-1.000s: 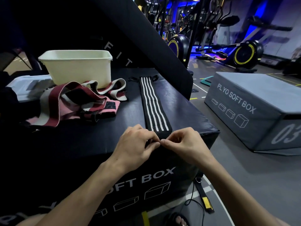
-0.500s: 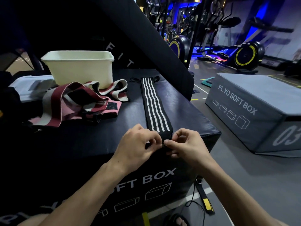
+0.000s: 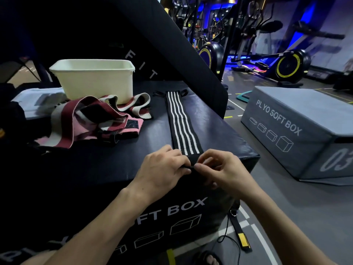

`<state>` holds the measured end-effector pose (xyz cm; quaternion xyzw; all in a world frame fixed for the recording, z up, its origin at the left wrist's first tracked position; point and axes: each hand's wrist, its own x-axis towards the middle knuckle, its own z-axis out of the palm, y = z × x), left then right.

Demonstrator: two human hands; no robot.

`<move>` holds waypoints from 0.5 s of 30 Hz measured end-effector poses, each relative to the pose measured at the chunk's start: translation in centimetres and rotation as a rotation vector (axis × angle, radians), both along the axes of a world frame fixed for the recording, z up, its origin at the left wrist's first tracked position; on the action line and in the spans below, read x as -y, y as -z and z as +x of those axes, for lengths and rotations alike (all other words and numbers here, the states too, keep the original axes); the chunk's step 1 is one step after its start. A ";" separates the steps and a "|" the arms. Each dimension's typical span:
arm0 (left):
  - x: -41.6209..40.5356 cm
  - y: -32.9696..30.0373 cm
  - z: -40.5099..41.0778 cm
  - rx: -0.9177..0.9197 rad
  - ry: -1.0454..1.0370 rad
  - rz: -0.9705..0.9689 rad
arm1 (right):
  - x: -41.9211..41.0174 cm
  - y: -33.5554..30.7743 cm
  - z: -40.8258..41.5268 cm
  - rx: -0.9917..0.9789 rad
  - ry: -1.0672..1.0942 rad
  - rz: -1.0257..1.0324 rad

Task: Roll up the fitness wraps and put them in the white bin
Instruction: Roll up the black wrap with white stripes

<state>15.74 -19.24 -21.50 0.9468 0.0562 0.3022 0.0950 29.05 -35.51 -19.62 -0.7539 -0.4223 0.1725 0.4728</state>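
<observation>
Left hand [image 3: 162, 169] and right hand [image 3: 223, 169] both pinching near end of black striped wrap [image 3: 181, 123] | wrap lying flat on plyo box [image 3: 219, 134], running toward 12 o'clock | likely soft, light; starting roll tight from end | white bin [image 3: 95, 81] waiting at 10 o'clock

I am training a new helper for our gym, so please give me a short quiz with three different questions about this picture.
1. True or false: the black wrap with four white stripes already lies inside the white plastic bin.
2. Which hand pinches the near end of this wrap? A) only the left hand B) only the right hand C) both
3. Fill in: the tangled pile of red, pink and white wraps lies on the black soft box, directly in front of the ____.

Key: 1 false, it lies stretched flat on the box; 2 C; 3 bin.
</observation>
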 end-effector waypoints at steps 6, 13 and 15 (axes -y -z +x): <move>-0.9 -0.3 0.4 -0.102 -0.029 -0.287 | -0.1 -0.1 1.0 0.120 -0.028 -0.016; -0.8 -1.0 1.2 -0.075 -0.110 -0.575 | -1.3 -0.3 1.5 0.110 0.018 -0.087; -0.8 -1.4 1.5 -0.099 -0.143 -0.593 | -1.5 -0.3 1.6 0.037 0.022 -0.116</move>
